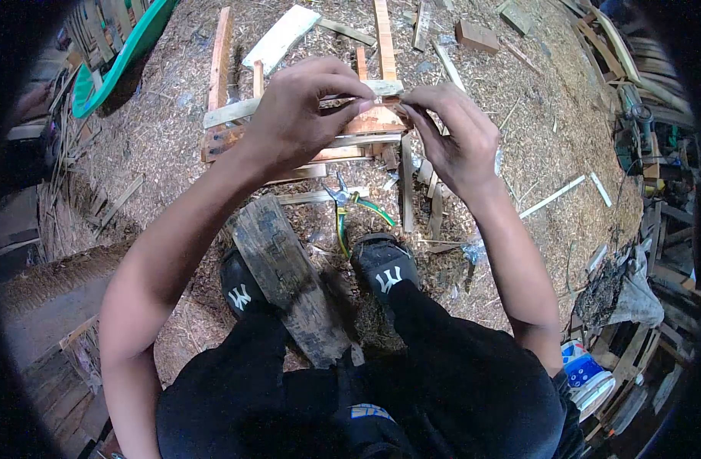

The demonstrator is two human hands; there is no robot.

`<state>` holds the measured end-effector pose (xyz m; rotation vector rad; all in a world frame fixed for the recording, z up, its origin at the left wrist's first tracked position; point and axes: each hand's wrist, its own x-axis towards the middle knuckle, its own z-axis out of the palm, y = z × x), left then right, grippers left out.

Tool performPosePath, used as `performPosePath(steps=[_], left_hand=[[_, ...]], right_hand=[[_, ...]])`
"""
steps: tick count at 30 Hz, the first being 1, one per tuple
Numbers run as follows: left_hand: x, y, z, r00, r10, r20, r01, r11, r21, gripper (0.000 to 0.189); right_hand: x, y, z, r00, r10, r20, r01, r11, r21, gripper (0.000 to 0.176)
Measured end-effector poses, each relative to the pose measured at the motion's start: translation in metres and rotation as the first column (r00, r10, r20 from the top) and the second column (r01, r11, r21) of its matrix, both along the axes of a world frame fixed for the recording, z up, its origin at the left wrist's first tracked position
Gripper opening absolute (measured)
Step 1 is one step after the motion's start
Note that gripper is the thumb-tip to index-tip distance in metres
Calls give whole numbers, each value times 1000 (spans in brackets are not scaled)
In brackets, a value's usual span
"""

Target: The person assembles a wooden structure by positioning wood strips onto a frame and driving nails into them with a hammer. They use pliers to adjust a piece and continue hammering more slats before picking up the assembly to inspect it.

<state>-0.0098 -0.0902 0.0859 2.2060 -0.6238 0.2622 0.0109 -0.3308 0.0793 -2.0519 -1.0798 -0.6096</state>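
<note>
Single head-worn camera, looking forward and steeply down past lap and shoes to debris-strewn floor.

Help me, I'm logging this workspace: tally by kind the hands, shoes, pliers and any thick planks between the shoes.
Hands: 2 (left hand, right hand)
Shoes: 2 (left shoe, right shoe)
Green-and-yellow-handled pliers: 1
Thick weathered plank: 1
Total: 6
</note>
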Motion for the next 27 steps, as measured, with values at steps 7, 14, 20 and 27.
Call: performPosePath(steps=[7,14,20,27], left_hand=[[0,-2,0,1000,4,-28,-5,1000,-28,16],[1,-6,0,1000,-6,-19,6,1000,-22,17],[2,-8,-2,1000,3,25,-3,1000,0,18],[2,-9,0,999,-25,-40,23,999,-33,18]], right_hand=[[5,0,-3,997,55,55,-56,998,17,21],[6,0,1,996,80,44,-78,996,-51,19],[8,3,-3,995,91,34,-91,996,-12,17],[6,-1,-7,998,55,-1,-55,998,-2,18]])
